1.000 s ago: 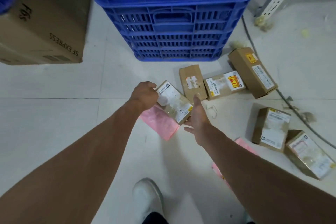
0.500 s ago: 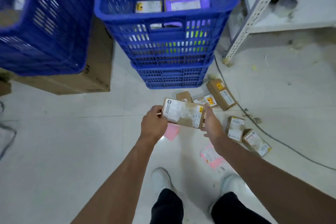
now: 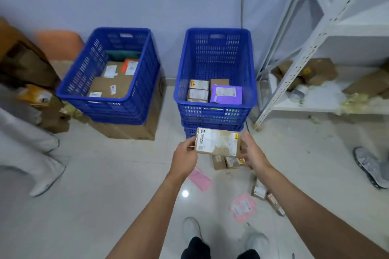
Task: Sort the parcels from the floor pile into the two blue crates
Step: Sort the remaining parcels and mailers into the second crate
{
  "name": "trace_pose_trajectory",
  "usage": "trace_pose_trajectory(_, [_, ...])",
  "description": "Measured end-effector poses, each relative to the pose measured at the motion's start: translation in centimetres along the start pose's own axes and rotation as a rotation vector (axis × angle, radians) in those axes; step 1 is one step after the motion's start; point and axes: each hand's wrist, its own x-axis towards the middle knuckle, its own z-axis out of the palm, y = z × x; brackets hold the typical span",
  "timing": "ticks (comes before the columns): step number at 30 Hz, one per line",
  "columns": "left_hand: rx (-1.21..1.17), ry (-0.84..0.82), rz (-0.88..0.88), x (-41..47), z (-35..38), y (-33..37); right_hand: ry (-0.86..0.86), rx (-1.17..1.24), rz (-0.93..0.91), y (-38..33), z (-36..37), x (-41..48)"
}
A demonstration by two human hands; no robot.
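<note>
Pale floor (image 3: 101, 178); left hand (image 3: 184, 156) and right hand (image 3: 255, 152) fingers grasp a blurred-label parcel (image 3: 217, 142) before the right blue crate (image 3: 214, 114) holding boxes (image 3: 197, 90), purple mailer (image 3: 227, 94).

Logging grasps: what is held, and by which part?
A small cardboard parcel, by its short ends: left hand at one, right hand at the other.

Small brown cardboard parcels (image 3: 219, 162) and two flat pink plastic mailers (image 3: 200, 179) lie scattered across a glossy white tiled floor (image 3: 101, 195) at lower centre of the frame. A large brown cardboard box (image 3: 134, 131) stands at centre left, stacked blue plastic crates (image 3: 189, 131) at centre, and yellowish scraps (image 3: 280, 135) at right.
</note>
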Motion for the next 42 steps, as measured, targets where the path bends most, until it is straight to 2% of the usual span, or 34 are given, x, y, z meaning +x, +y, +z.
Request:
trace_pose_trajectory(8, [-0.077,-0.037,0.160,-1.2,-5.0,5.4,0.049,0.097,-0.176,-5.2,1.1,-3.6])
trace_pose_trajectory(15, [-0.075,-0.028,0.135,2.0,-5.4,7.3,0.073,0.145,-0.185,-6.3,1.2,-2.7])
trace_pose_trajectory(25, [-0.103,0.055,-0.055,13.6,-2.3,12.1,-0.007,0.174,-0.171,-14.3,-2.6,8.3])
trace_pose_trajectory(32, [-0.056,0.092,-0.054,23.3,-0.8,15.6,-0.102,0.063,-0.155,-19.6,-4.4,17.5])
trace_pose_trajectory(39, [0.203,-0.028,-0.119,32.8,-0.6,16.2,-0.145,-0.008,-0.110,-22.0,-3.6,26.0])
trace_pose_trajectory(42, [0.321,-0.139,-0.155,37.6,-0.3,14.8,-0.136,-0.034,-0.045,-21.8,-2.4,30.3])
